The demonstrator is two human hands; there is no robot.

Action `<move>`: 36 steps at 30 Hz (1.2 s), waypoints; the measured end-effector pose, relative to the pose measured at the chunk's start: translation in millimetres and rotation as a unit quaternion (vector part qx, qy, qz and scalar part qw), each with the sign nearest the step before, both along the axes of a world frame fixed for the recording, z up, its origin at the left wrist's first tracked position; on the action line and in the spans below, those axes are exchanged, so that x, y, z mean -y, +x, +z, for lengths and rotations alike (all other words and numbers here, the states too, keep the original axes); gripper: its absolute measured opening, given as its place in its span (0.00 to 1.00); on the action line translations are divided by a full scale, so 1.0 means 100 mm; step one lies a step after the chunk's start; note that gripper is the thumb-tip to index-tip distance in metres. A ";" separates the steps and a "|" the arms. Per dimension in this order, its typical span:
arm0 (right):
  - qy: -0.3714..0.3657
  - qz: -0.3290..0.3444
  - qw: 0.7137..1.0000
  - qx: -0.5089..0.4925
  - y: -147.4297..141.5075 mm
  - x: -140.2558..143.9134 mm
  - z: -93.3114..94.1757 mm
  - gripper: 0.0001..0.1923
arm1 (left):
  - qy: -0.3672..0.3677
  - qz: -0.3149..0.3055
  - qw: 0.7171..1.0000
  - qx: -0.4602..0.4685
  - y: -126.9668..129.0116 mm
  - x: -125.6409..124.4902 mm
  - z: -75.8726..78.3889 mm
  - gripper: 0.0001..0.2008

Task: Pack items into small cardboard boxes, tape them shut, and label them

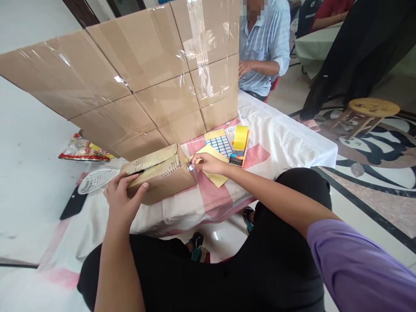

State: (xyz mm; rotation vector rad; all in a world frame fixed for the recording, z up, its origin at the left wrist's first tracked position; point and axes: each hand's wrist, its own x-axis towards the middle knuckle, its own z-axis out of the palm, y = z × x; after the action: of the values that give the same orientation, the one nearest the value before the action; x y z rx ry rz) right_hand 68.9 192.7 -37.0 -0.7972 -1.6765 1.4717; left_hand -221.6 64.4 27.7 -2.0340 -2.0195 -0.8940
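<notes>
Your left hand [121,197] clamps the small cardboard box [159,173]; your right hand [208,164] pinches tape beside it, which could wrinkle if the box slips.

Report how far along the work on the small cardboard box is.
Done: the small box lies on the table with its flaps folded down. In hand: left hand grips its near end, right hand pinches something small at the far end. Left: the top seam looks open, no tape visible across it.

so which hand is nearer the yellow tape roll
Right. The right hand is at the small box's right end, just left of the yellow tape roll; the left hand grips the box's far left end.
</notes>
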 end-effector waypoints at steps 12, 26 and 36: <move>-0.136 0.010 0.988 -0.074 -0.07 -0.03 -0.08 0.17 | -0.007 -0.002 1.000 0.000 -0.01 -0.02 -0.01 0.20; -0.202 -0.009 0.963 -0.175 -0.10 -0.04 -0.04 0.18 | 0.030 -0.022 0.999 0.022 -0.05 -0.04 -0.08 0.21; -0.182 -0.002 0.964 -0.193 -0.04 0.00 0.04 0.21 | 0.034 -0.024 0.999 0.015 -0.06 -0.04 -0.10 0.22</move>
State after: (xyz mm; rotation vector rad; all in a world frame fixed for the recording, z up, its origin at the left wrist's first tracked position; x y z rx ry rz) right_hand 64.5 192.6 -32.5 -0.6462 -1.1308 1.8271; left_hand -227.5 68.7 17.3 -2.0538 -1.9350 -0.9945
